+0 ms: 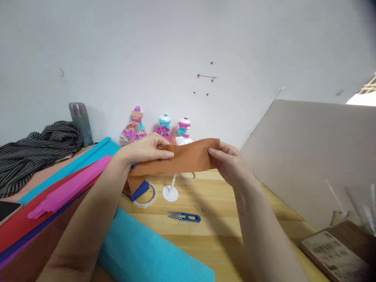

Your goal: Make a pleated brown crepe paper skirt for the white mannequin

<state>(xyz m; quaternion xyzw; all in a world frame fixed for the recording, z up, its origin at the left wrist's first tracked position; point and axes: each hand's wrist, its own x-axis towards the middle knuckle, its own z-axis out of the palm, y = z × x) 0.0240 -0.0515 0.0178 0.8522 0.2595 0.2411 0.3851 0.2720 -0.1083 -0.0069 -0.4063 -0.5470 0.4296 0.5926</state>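
Note:
A strip of brown paper point(190, 157) is stretched between my hands above the table. My left hand point(150, 148) pinches it near its middle-left part, and the strip's left end hangs down past that hand. My right hand point(229, 159) pinches the right end between thumb and fingers. Behind the strip is a small stand with a white round base point(170, 193); its upper part is mostly hidden. Blue snips point(188, 217) lie on the wooden table point(215, 232) below. A roll of tape point(153, 199) lies left of the base, beside dark blue paper point(139, 191).
Three small paper dresses point(134, 127) stand by the wall. Coloured papers point(72, 186), a striped cloth point(36, 152), a bottle point(81, 121) and a phone point(2, 212) are left. A turquoise roll point(156, 255) lies in front, a cardboard box point(332, 253) at right.

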